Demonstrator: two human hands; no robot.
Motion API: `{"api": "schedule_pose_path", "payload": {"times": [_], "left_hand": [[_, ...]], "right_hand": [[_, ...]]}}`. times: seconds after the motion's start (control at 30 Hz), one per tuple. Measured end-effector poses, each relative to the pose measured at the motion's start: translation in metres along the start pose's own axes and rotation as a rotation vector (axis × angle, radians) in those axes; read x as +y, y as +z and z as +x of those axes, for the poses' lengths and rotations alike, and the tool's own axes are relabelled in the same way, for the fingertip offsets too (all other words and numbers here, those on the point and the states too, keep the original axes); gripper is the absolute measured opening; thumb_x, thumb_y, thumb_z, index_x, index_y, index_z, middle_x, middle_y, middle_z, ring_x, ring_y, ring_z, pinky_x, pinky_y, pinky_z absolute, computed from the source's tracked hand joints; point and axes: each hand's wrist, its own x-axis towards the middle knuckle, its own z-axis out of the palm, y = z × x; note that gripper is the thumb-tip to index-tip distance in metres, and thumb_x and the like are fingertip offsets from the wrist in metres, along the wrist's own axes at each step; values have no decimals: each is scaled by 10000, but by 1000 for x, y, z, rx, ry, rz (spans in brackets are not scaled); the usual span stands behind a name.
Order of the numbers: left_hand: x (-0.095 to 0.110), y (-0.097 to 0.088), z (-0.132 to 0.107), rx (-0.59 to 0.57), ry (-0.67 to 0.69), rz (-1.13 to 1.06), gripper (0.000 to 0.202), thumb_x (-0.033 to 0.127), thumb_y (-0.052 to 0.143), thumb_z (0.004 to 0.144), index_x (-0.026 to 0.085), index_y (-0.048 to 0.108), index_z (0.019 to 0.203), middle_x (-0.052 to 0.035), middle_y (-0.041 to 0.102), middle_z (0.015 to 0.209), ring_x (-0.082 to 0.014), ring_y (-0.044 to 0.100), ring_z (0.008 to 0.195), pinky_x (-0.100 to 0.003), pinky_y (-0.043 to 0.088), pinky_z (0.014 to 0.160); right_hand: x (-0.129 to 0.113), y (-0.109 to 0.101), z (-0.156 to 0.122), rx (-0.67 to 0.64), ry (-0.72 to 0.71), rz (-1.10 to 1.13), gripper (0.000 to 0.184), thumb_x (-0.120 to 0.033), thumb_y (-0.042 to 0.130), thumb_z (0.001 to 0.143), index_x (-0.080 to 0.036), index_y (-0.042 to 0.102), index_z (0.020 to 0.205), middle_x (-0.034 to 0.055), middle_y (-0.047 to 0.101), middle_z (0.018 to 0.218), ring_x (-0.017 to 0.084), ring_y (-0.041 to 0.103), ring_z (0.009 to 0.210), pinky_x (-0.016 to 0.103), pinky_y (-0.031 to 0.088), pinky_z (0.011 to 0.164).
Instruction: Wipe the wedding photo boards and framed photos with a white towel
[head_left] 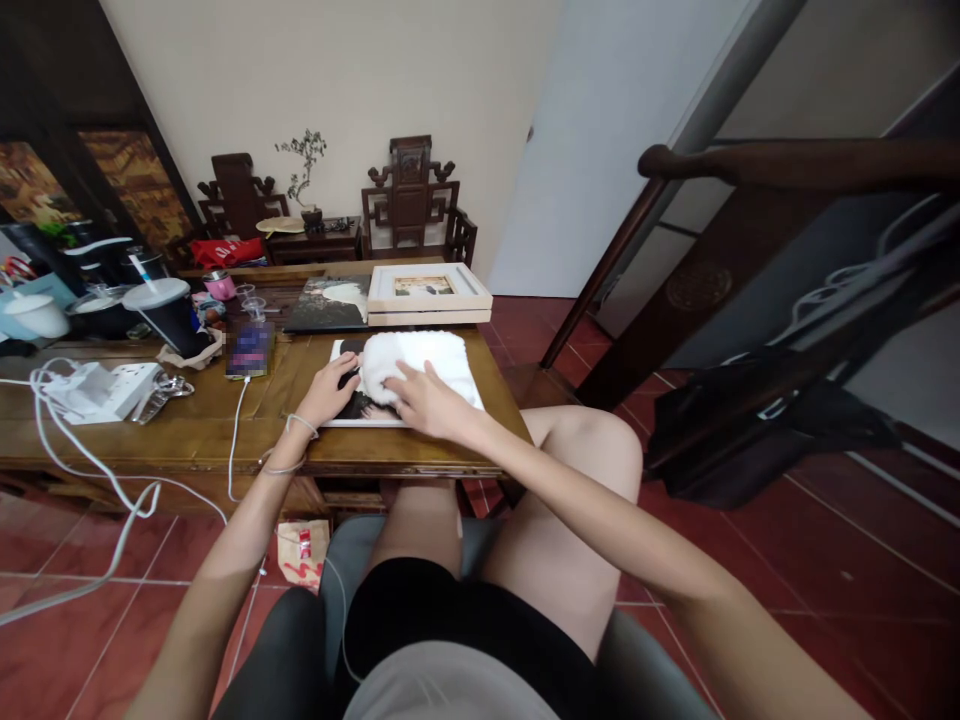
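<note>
A white-bordered picture print (465, 385) lies flat near the front edge of a low wooden table (210, 425). A white folded cloth (420, 355) rests on top of it. My right hand (420, 400) lies flat on the near part of the cloth, fingers stretched out. My left hand (330, 390) rests on the left edge of the print, fingers curled down onto its dark area, beside the cloth. A thin band hangs at my left wrist.
Behind the print stand stacked white frames (427, 292) and a dark picture (330, 303). A phone (250, 350), a lidded cup (166, 312), a power strip (124, 388) with cables lie to the left. Carved chairs stand at the wall; a dark stair rail (795, 165) rises at right.
</note>
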Motion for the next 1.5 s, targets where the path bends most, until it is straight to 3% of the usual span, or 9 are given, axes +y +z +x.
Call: {"api": "schedule_pose_path", "payload": {"times": [0.2, 0.43, 0.6, 0.77, 1.0, 1.1, 1.23, 1.33, 1.5], "left_hand": [[0, 2, 0, 7, -8, -20, 454, 328, 495, 911, 163, 630, 1312, -118, 560, 1453, -269, 490, 1382, -449, 326, 1193], [5, 0, -1, 28, -3, -45, 446, 346, 500, 911, 142, 645, 1280, -142, 583, 1425, -279, 508, 1366, -451, 347, 1177], [15, -6, -2, 142, -18, -131, 549, 422, 350, 987, 86, 568, 1364, -155, 589, 1415, -235, 540, 1336, -386, 369, 1163], [21, -12, -1, 280, -89, -371, 647, 534, 272, 1005, 91, 538, 1395, -134, 576, 1435, -212, 528, 1348, -344, 363, 1163], [23, -11, -3, 230, -72, -235, 617, 512, 280, 1016, 83, 613, 1308, -152, 611, 1390, -241, 542, 1331, -378, 360, 1167], [21, -7, -5, 178, -31, -145, 583, 472, 293, 1016, 84, 653, 1260, -161, 611, 1388, -252, 524, 1352, -386, 344, 1182], [15, -3, -5, 82, 12, -53, 472, 435, 457, 954, 133, 683, 1238, -131, 636, 1364, -275, 532, 1345, -410, 351, 1183], [11, -3, -5, 45, 25, -36, 427, 390, 530, 910, 151, 692, 1224, -119, 638, 1364, -290, 528, 1347, -436, 349, 1183], [11, -6, -5, 16, 25, -31, 442, 430, 558, 889, 139, 692, 1192, -143, 632, 1366, -294, 525, 1351, -445, 350, 1179]], "right_hand": [[-26, -4, -65, -19, -170, 99, 334, -76, 434, 834, -144, 620, 1102, 213, 531, 1417, 359, 323, 1450, 641, 259, 1113], [12, -11, 4, -53, 70, 11, 429, -87, 371, 863, -112, 578, 1237, 223, 629, 1215, 362, 590, 1179, 661, 350, 1024], [3, 0, 42, -43, 25, -3, 464, -86, 383, 871, -111, 561, 1299, 248, 564, 1361, 399, 444, 1345, 736, 271, 1038], [-24, 4, 25, -91, -214, 13, 415, -80, 446, 862, -180, 629, 1221, 158, 485, 1500, 325, 303, 1463, 671, 228, 1120], [-16, -13, -21, -144, -421, 118, 376, -66, 434, 830, -133, 627, 1146, 208, 621, 1325, 296, 394, 1423, 609, 242, 1141], [-4, -25, -39, -131, -345, 150, 313, -81, 408, 820, -179, 646, 998, 113, 726, 1066, 273, 650, 1066, 512, 335, 1097], [23, -33, -45, -77, -111, 119, 280, -116, 424, 784, -182, 658, 923, 64, 679, 748, 263, 633, 820, 368, 454, 851], [45, -29, -29, -19, -6, 139, 305, -119, 421, 775, -160, 672, 945, 85, 694, 791, 260, 621, 804, 329, 443, 771], [54, -20, 28, 49, 61, 192, 415, -104, 393, 807, -119, 657, 1128, 137, 723, 1126, 291, 638, 976, 356, 447, 862]]}}
